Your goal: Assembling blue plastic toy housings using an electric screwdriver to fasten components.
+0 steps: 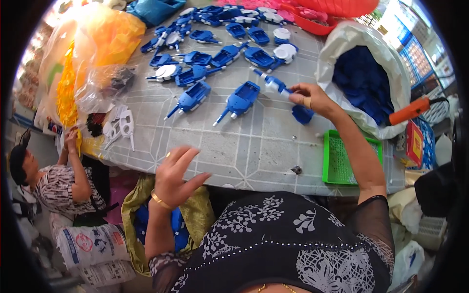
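Observation:
My right hand (312, 99) is closed on a blue-and-white plastic toy part (274, 84) with a thin barrel-like end, over the right half of the table. Just below that hand lies a small blue plastic piece (302, 115). My left hand (177, 175) hovers at the table's near edge, fingers apart and nothing in it. Two blue parts with long thin ends, one at the left (194, 96) and another at the middle (243, 100), lie open side up. Several similar blue and white parts (198, 58) spread behind them.
A white sack of blue pieces (325, 63) stands right, beside an orange-handled tool (409, 111) and a green tray (328, 157). Red basins (312, 22) sit far right. Orange bags (110, 34) fill the far left; a co-worker (66, 185) handles yellow pieces there.

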`<state>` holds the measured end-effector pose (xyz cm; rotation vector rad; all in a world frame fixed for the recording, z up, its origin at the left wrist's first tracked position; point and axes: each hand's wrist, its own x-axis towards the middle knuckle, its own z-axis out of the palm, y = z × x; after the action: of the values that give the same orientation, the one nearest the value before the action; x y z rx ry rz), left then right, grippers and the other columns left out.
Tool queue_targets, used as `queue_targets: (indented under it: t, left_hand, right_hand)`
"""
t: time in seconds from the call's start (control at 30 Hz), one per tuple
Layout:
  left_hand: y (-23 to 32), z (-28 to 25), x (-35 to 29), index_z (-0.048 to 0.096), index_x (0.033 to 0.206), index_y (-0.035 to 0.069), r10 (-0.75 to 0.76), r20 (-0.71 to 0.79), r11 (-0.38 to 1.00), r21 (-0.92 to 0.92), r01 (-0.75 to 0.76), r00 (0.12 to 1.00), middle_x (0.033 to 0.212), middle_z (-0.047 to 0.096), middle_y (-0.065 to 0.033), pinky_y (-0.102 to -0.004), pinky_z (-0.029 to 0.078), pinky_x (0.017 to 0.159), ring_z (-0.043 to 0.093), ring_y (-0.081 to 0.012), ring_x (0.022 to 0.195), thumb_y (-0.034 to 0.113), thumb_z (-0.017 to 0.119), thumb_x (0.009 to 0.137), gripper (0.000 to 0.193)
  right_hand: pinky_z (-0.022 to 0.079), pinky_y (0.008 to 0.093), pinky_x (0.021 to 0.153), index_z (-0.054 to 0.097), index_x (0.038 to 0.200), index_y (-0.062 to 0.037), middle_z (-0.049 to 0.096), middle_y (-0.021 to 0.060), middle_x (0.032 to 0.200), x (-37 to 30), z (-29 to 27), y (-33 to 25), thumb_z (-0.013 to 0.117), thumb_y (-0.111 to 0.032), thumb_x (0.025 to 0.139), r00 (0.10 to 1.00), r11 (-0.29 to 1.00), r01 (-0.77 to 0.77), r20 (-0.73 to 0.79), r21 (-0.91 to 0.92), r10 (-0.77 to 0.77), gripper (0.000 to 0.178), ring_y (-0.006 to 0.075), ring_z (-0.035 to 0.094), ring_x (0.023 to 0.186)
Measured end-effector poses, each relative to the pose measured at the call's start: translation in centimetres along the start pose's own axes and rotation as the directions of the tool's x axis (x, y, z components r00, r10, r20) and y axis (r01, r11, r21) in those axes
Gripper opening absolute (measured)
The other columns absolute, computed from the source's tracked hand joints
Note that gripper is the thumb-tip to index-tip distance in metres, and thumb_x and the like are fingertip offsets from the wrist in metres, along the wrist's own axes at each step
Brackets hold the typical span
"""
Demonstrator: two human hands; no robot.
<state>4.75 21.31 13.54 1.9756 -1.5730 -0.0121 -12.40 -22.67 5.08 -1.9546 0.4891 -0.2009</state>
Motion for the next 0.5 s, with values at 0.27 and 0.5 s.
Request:
queue_targets:
  t: [0.27,0.5]
  left_hand:
    - [1.7,14.8,8.5,0.045,0.149,0.002,0.247,0.262,0.951,0.117,-0.285,0.933,0.140,0.054,-0.0218,-0.0490,0.039,0.110,0.050,-0.0386,0.133,0.048,0.080,0.084,0.087]
    - [3.0,15.1,9.1,0.055,0.138,0.001,0.171,0.256,0.984,0.006,-0.178,0.951,0.131,0.060,-0.0180,-0.0472,0.043,0.105,0.056,-0.0378,0.122,0.048,0.081,0.082,0.077]
  right_hand:
    - [0.048,0.0432,0.107,0.068,0.126,-0.0067,0.067,0.0149,0.129,-9.6,4.5,-3.4,0.080,-0.027,0.088,0.943,0.882,0.308,0.240,-0.356,-0.232,0.045,0.0328,0.062,0.124]
    - [0.051,0.0480,0.100,0.061,0.137,-0.0072,0.064,0.0182,0.126,-5.0,1.3,1.3,0.074,-0.029,0.092,0.954,0.608,-0.028,-0.202,-0.794,-0.220,0.052,0.0394,0.062,0.116]
